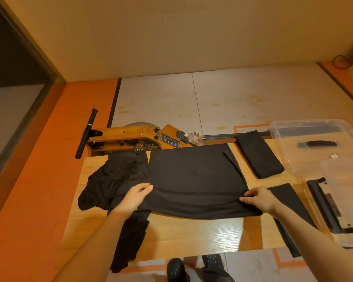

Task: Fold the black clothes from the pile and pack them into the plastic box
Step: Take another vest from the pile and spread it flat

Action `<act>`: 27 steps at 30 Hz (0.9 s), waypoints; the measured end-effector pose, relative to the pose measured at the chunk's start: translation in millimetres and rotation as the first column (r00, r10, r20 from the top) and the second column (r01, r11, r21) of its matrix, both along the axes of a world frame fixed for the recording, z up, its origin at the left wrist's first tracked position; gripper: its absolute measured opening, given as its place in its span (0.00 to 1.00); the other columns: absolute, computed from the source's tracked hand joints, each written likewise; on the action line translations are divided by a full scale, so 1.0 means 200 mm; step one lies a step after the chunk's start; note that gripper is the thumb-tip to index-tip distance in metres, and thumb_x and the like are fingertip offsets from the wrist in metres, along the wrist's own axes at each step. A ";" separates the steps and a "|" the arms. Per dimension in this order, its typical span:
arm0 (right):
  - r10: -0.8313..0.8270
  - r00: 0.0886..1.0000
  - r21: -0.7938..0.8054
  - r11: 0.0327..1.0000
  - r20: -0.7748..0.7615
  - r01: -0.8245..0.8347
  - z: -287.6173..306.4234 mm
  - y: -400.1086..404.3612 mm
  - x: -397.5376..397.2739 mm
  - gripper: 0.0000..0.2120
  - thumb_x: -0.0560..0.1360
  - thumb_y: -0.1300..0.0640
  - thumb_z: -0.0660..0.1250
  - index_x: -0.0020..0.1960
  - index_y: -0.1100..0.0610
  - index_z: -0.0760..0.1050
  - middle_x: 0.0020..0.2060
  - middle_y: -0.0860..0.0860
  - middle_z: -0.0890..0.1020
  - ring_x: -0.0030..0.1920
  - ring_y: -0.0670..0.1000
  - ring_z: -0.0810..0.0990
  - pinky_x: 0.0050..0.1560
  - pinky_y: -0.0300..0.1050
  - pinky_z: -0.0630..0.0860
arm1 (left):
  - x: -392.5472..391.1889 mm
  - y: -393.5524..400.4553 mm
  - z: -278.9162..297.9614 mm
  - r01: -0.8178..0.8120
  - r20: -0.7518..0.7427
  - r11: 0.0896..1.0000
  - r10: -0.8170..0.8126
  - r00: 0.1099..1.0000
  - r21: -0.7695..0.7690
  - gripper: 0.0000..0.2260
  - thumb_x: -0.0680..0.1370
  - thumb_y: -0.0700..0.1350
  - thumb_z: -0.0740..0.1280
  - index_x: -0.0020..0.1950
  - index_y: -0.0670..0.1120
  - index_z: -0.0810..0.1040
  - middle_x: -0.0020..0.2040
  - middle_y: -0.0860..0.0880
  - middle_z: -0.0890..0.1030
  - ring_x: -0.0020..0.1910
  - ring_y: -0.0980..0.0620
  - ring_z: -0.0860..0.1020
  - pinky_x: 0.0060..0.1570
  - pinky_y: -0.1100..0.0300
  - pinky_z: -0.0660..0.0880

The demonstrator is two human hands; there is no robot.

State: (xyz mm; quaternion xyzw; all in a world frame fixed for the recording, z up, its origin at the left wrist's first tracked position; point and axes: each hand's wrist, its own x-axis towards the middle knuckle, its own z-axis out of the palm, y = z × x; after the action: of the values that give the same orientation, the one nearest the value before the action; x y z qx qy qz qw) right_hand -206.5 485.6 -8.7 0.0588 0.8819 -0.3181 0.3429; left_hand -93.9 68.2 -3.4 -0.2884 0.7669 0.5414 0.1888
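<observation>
A black garment (194, 178) lies spread flat on the wooden table (192, 235). My left hand (136, 197) grips its left edge and my right hand (258, 197) pinches its right edge near the front. A crumpled pile of black clothes (112, 180) sits at the table's left, with one piece hanging over the front edge. A folded black piece (258, 154) lies at the back right, beside the clear plastic box (314, 147). Another black strip (287, 198) lies under my right forearm.
A clear lid (346, 192) with black latches lies at the far right. Behind the table stands a wooden rowing machine (130, 137) with a black handle and a plastic bottle (194, 138). Feet in dark slippers (175, 269) show below the table's front edge.
</observation>
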 end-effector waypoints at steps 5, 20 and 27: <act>-0.092 0.996 -0.070 0.993 -0.013 0.091 -0.04 0.02 0.02 0.20 0.72 0.50 0.75 0.58 0.60 0.80 0.52 0.53 0.82 0.52 0.51 0.80 0.55 0.47 0.78 | -0.01 0.01 0.02 -0.035 -0.023 0.999 0.035 0.999 0.002 0.22 0.79 0.55 0.65 0.71 0.48 0.71 0.67 0.51 0.74 0.65 0.51 0.73 0.68 0.50 0.69; -0.206 0.893 0.023 0.972 -0.399 0.235 -0.02 -0.25 -0.20 0.32 0.76 0.54 0.71 0.75 0.57 0.63 0.75 0.59 0.62 0.74 0.61 0.61 0.72 0.58 0.61 | -0.41 0.21 0.03 -0.032 -0.060 0.803 -0.005 0.998 -0.595 0.27 0.79 0.51 0.65 0.76 0.48 0.60 0.78 0.46 0.48 0.76 0.41 0.51 0.70 0.43 0.60; 0.078 0.907 0.248 0.968 -0.415 0.031 -0.28 -0.41 -0.02 0.32 0.77 0.46 0.68 0.77 0.52 0.61 0.77 0.57 0.60 0.77 0.59 0.57 0.74 0.57 0.59 | -0.35 0.44 -0.23 0.320 0.071 0.666 -0.372 0.925 -0.674 0.26 0.80 0.52 0.63 0.76 0.50 0.60 0.78 0.45 0.54 0.76 0.45 0.52 0.71 0.50 0.60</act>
State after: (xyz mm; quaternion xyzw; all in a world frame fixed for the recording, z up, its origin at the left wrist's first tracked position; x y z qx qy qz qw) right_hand -209.7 403.5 -65.4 0.0206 0.9686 -0.2057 0.1383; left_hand -162.9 155.5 -50.2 -0.1663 0.9568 0.1908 0.1428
